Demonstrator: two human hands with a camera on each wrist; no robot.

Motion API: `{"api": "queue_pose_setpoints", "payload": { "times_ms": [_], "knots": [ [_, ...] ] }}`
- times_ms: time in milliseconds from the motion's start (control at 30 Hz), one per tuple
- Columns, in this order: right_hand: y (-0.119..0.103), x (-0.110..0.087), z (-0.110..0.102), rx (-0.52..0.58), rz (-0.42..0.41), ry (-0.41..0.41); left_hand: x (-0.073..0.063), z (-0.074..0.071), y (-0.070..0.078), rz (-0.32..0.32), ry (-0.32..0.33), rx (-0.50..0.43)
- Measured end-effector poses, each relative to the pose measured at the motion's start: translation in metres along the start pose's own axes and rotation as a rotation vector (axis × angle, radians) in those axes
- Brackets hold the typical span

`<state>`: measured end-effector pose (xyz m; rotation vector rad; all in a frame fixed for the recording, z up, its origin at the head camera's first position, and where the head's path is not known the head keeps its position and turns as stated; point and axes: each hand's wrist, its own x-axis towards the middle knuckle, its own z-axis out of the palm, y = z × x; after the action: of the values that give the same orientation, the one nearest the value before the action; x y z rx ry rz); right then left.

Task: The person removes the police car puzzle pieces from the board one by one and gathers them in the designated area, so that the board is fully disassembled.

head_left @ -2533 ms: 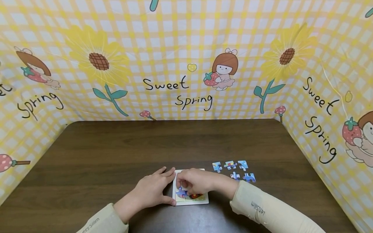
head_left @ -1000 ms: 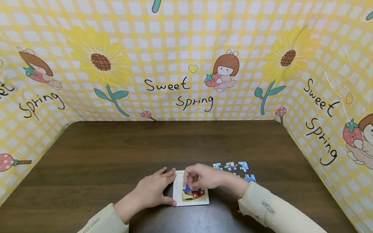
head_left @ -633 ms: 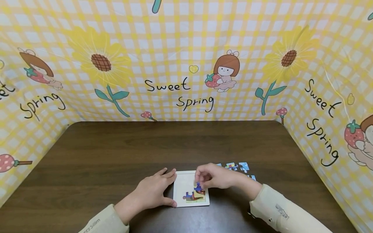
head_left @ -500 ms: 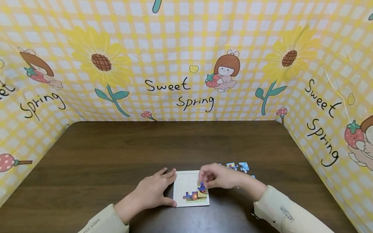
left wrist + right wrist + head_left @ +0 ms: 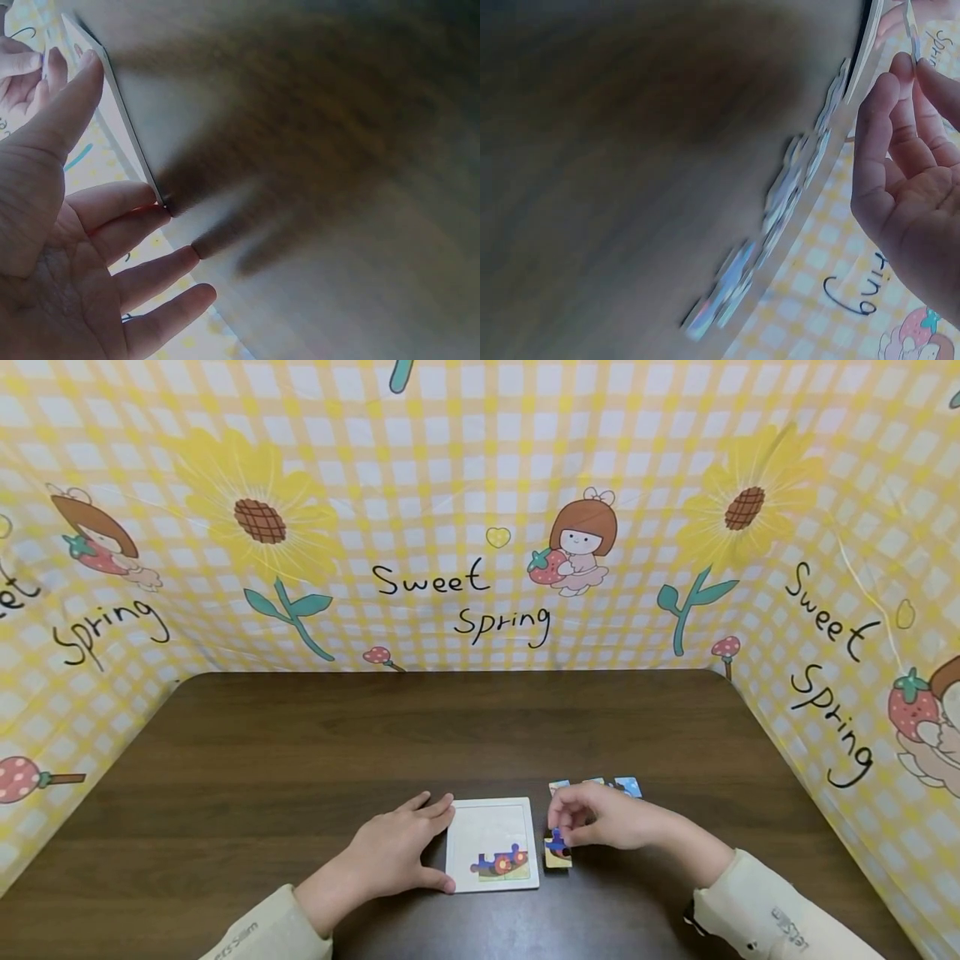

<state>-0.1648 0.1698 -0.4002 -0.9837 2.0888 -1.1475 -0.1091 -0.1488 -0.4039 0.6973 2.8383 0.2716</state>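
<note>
A white square puzzle tray (image 5: 480,827) lies on the table with joined puzzle pieces (image 5: 504,865) in its lower right corner, showing red wheels and yellow-green ground. My left hand (image 5: 393,847) rests along the tray's left edge, fingers straight and spread, thumb at the near corner; in the left wrist view its fingertips meet the tray's side. Just right of the tray, my right hand (image 5: 600,814) pinches a jigsaw piece (image 5: 558,855), blue above and yellow below, between thumb and fingers. That piece stands nearly edge-on in the right wrist view, above the fingertips (image 5: 902,66).
Several loose light-blue puzzle pieces (image 5: 628,787) lie behind the right hand, partly covered by it; the right wrist view shows them in rows (image 5: 784,187). The dark wooden table (image 5: 337,735) is bordered by a yellow checked cloth (image 5: 435,510) at back and sides.
My right hand has moved right from over the tray to beyond its right edge, carrying the pinched piece. The joined pieces in the tray are now uncovered. My left hand has stayed in place.
</note>
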Motion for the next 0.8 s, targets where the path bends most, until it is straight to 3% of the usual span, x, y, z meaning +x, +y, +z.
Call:
{"api": "queue_pose_setpoints", "payload": {
  "times_ms": [367,600,800],
  "knots": [
    [0.008,-0.021,-0.007,-0.017,-0.001,0.012,0.000,-0.002,0.001,-0.009,-0.015,-0.003],
    [0.011,-0.024,-0.004,0.002,0.003,-0.007,0.000,0.000,0.001,-0.004,-0.007,0.003],
    [0.010,-0.025,-0.002,-0.048,0.017,-0.004,0.001,0.000,0.000,-0.001,-0.005,0.003]
  ]
}}
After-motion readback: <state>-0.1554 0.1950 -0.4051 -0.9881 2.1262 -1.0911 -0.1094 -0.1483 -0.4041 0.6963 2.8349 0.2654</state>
